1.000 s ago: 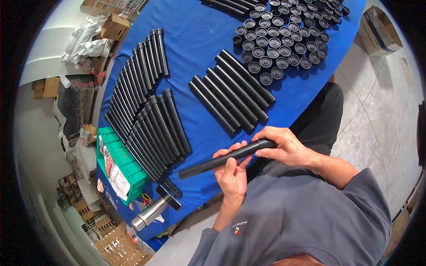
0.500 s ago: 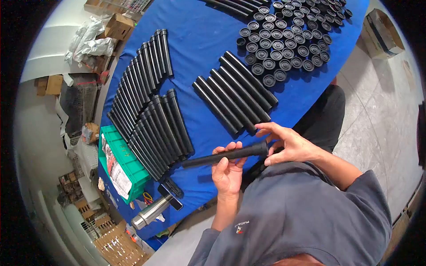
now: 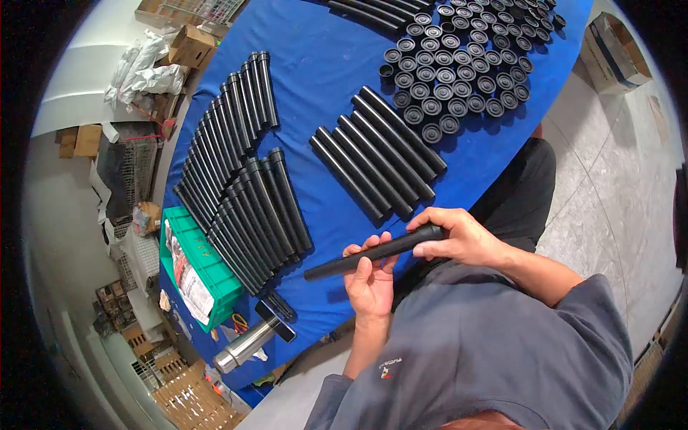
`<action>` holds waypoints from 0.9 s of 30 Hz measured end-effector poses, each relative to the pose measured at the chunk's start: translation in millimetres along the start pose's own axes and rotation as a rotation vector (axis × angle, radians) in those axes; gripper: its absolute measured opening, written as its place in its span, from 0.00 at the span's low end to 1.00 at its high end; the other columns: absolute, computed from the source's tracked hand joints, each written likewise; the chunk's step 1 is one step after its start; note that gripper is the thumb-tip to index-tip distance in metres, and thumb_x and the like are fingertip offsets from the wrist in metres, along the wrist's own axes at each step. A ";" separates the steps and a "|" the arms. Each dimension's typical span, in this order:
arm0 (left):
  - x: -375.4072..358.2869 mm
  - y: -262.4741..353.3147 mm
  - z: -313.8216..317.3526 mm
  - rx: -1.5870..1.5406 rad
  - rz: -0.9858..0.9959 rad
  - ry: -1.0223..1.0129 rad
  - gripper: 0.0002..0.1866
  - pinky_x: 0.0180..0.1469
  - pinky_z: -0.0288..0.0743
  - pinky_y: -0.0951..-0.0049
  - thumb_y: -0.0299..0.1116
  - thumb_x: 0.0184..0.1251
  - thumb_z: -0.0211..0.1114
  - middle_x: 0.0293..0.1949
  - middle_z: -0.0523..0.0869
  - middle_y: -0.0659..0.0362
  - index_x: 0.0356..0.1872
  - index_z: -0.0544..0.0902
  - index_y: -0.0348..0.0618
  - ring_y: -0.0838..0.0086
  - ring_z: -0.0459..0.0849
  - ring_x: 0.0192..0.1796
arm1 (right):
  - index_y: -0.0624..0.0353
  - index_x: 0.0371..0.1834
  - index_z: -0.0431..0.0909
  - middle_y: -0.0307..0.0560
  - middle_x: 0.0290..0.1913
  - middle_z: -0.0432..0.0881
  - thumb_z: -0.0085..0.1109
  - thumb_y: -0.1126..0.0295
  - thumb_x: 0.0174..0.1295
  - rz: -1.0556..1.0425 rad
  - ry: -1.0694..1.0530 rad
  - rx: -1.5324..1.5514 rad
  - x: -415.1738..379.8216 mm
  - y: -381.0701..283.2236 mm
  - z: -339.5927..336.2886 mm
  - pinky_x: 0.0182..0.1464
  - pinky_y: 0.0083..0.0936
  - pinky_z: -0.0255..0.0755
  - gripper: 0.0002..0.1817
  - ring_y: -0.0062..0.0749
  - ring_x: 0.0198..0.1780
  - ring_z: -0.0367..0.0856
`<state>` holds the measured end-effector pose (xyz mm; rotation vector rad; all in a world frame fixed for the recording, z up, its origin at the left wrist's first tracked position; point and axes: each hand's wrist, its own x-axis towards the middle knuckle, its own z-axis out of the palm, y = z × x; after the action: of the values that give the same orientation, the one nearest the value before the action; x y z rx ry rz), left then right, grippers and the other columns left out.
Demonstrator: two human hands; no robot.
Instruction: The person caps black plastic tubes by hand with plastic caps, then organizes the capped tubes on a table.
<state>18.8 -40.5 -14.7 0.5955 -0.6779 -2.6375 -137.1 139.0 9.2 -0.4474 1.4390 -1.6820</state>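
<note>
A black tube (image 3: 344, 266) with a wider black cap at its right end lies across both hands, above the table's near edge. My left hand (image 3: 370, 283) grips the tube's middle from below, thumb on the near side and fingertips on the far side. Around the capped end, my right hand (image 3: 451, 235) is closed, its fingers and thumb partly hiding the cap. Just beyond the hands, several bare black tubes (image 3: 380, 154) lie side by side. Further off, many round black caps (image 3: 444, 75) stand grouped on the table.
Capped tubes (image 3: 244, 208) lie in overlapping rows on the blue cloth (image 3: 315, 64). A green crate (image 3: 226, 276), a metal flask (image 3: 244, 347) and a phone (image 3: 276, 320) are at the near left. More tubes (image 3: 373, 14) lie at the far end. An open cardboard box (image 3: 613, 54) stands right.
My right hand has closed around the capped end, where its fingers were more spread before. The tube has shifted slightly right and tilts more, its capped end higher in view.
</note>
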 end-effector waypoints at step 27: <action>14.8 7.7 4.1 0.036 -0.073 0.032 0.14 0.68 0.81 0.43 0.28 0.75 0.69 0.57 0.87 0.45 0.55 0.75 0.46 0.47 0.84 0.66 | 0.66 0.54 0.82 0.54 0.44 0.86 0.77 0.68 0.59 -0.743 0.051 -0.891 -1.1 13.1 5.0 0.44 0.36 0.80 0.22 0.49 0.41 0.86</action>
<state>6.0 -51.7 -12.0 0.6842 -0.7082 -2.6812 -127.9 137.1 -1.3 -1.5877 2.1939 -1.4620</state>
